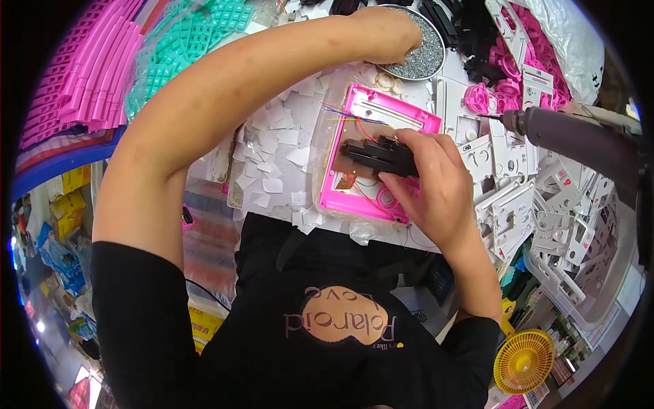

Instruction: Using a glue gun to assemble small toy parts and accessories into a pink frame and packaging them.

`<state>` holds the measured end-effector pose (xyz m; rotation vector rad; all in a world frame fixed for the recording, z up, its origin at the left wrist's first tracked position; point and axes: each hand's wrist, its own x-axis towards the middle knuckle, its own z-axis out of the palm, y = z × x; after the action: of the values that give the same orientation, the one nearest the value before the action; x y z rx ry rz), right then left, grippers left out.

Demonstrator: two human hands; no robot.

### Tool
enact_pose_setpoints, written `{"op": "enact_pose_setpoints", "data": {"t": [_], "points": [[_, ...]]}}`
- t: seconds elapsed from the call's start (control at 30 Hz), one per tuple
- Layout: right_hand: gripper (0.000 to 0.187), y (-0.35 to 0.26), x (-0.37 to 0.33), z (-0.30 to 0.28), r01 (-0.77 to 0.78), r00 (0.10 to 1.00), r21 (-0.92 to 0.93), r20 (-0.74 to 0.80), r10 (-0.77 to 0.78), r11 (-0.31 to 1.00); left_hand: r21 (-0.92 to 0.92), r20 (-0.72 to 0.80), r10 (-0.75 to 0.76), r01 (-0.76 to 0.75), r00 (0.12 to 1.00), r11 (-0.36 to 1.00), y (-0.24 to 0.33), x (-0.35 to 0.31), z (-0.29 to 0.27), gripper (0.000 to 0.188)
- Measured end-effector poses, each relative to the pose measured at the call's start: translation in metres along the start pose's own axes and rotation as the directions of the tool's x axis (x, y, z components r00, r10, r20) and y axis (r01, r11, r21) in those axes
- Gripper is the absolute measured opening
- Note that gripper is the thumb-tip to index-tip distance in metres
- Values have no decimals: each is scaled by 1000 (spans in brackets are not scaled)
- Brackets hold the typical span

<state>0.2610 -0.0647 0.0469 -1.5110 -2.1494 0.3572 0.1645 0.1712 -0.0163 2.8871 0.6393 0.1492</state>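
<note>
My right hand (439, 187) grips a black plastic part (375, 155) between thumb and fingers. It holds the part over a pink plastic casing (332, 199), whose inside shows a brown board and red, blue and yellow wires (364, 127). My left arm stretches across the table to a round dish of small grey metal pieces, probably screws (429, 51). There my left hand (392, 34) dips in at the dish's near left side. Its fingertips are hidden, so what they hold does not show.
Scraps of white paper (272, 160) lie left of the casing. White plastic panels (507, 211) pile up at the right, below a dark electric screwdriver (572, 136). Pink strips (102, 75) and turquoise key parts (194, 44) heap at the far left. A yellow fan (523, 361) stands lower right.
</note>
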Motion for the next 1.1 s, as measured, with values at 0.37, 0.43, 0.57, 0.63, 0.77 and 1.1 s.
{"op": "enact_pose_setpoints", "data": {"t": [0.37,0.43,0.57,0.63,0.77,1.1], "points": [[54,46,27,-91,287,605,411,-778,169,865,16,-52,-79,80,996,997,19,3,-21,27],[52,52,37,-98,320,865,753,-480,147,574,-45,-122,-29,24,992,999,37,-11,-40,26],[47,63,33,-96,243,970,907,-239,-53,344,-183,-377,102,-182,921,966,77,-87,-55,16],[42,23,30,-71,320,937,909,-346,56,265,-314,-389,43,-177,920,933,92,-116,-51,13],[31,-13,33,-52,361,931,878,-359,-64,316,-478,-466,-52,-202,883,855,103,-142,-32,16],[29,-24,32,-45,332,941,863,-330,-73,382,-461,-554,-64,-241,830,854,103,-149,-25,21]]}}
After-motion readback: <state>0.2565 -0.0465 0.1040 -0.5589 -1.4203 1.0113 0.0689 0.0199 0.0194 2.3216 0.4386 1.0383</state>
